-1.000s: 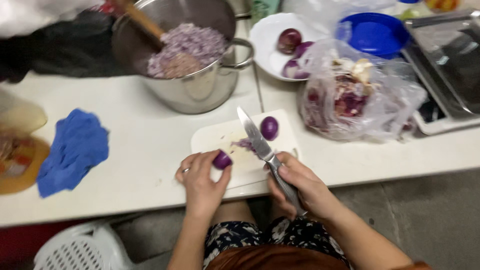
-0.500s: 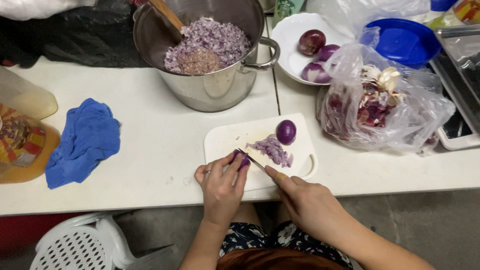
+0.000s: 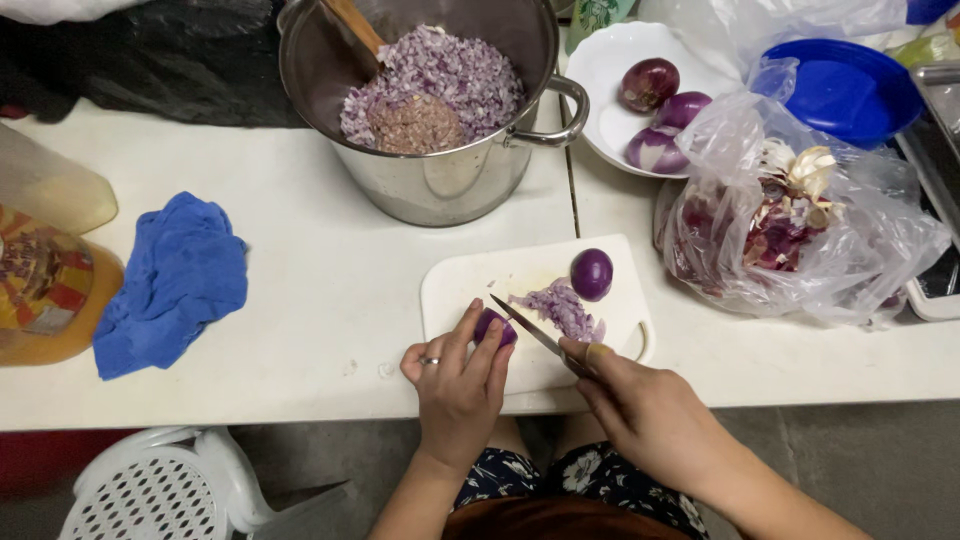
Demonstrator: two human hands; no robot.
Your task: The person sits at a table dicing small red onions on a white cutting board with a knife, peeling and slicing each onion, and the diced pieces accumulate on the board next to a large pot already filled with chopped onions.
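My left hand (image 3: 460, 385) pins a piece of purple onion (image 3: 493, 325) to the white cutting board (image 3: 470, 285) with its fingertips. My right hand (image 3: 650, 415) grips a knife (image 3: 530, 332) whose blade lies against the onion piece. Beside the blade sits a small heap of chopped onion (image 3: 562, 310), and a peeled onion half (image 3: 592, 273) rests further back on the board.
A steel pot (image 3: 440, 180) of chopped onion with a wooden spoon stands behind the board. A white bowl (image 3: 610, 75) holds peeled onions, next to a plastic bag (image 3: 800, 225) of skins. A blue cloth (image 3: 170, 285) and an oil bottle (image 3: 45, 270) lie left; a white stool (image 3: 150, 490) stands below.
The knife has come down from a raised position to the onion piece under my left hand. A heap of chopped onion now lies on the board.
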